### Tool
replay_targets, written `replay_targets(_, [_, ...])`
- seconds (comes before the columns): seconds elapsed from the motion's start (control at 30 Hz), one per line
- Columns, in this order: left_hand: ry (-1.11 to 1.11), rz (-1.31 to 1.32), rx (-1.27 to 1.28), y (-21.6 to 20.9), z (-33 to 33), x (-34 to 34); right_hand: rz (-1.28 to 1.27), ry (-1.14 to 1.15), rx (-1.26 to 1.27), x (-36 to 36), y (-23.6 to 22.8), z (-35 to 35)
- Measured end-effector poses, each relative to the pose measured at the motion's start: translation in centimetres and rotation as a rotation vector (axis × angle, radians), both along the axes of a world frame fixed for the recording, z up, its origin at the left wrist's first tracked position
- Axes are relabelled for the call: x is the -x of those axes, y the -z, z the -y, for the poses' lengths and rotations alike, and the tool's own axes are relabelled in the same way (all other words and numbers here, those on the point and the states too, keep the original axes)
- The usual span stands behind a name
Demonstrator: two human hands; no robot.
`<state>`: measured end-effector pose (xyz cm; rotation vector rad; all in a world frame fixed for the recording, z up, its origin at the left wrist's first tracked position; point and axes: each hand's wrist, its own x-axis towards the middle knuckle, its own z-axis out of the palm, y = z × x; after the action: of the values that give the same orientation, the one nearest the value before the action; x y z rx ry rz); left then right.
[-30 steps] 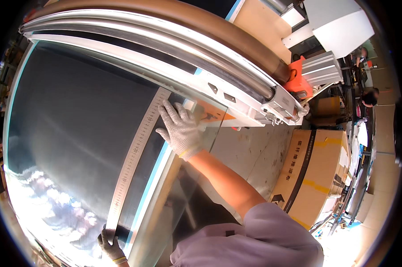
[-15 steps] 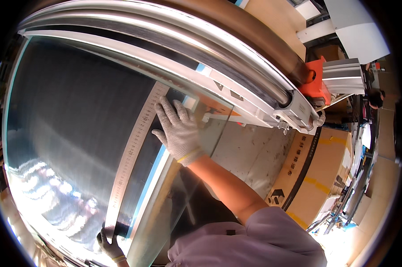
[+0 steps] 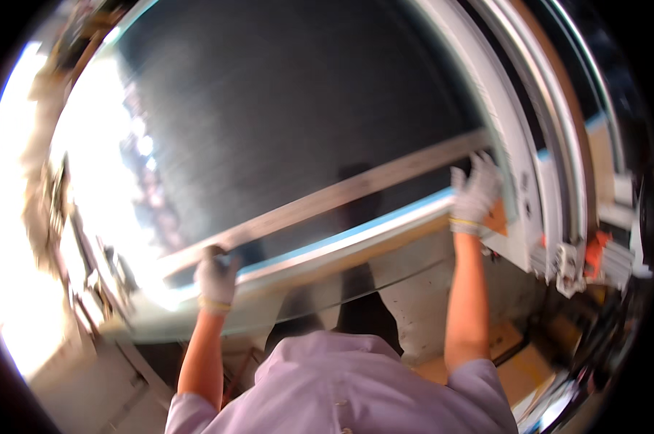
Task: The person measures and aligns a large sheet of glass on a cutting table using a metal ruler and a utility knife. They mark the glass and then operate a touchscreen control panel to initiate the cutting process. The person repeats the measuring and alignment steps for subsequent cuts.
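A long pale ruler (image 3: 356,186) lies slantwise across a dark, smooth sheet (image 3: 291,94). My left hand (image 3: 216,282), in a light glove with dark fingertips, is at the near edge of the ruler's left part. Its thumb and fingers look apart, though motion blurs them; whether they press on the ruler is unclear. Over by the ruler's right end, my gloved right hand (image 3: 476,194) rests with fingers spread, at the sheet's near right corner. A blue strip and a white strip (image 3: 349,235) run along the sheet's near edge, between the hands.
A clear, greenish glass edge (image 3: 283,320) sticks out toward my body. Along the right runs a white and metal rail assembly (image 3: 519,173), with an orange bracket (image 3: 597,253) at its near end. Cardboard (image 3: 533,369) lies on the floor at lower right. Strong glare covers the left.
My view has turned, so the ruler now runs more crosswise and both forearms show. My left hand appears farther along the ruler from its end; my right hand stays near the other end.
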<state>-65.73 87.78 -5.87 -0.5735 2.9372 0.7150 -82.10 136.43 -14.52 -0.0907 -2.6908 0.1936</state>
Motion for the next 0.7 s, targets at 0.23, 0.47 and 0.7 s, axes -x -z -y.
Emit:
replay_targets(0.23, [-0.048,0.017,-0.031,1.0,5.5,-9.5,0.123,0.06,0.229,-6.8,-1.7,9.5])
replay_targets(0.47, [-0.165,-0.173,-0.095,2.7,17.0,-19.5,0.259,-0.222,0.553,-14.9,-2.8,27.6])
replay_targets(0.7, [-0.253,-0.507,0.165,4.1,29.1,-21.6,0.389,-0.548,0.172,-15.2,-5.8,40.7])
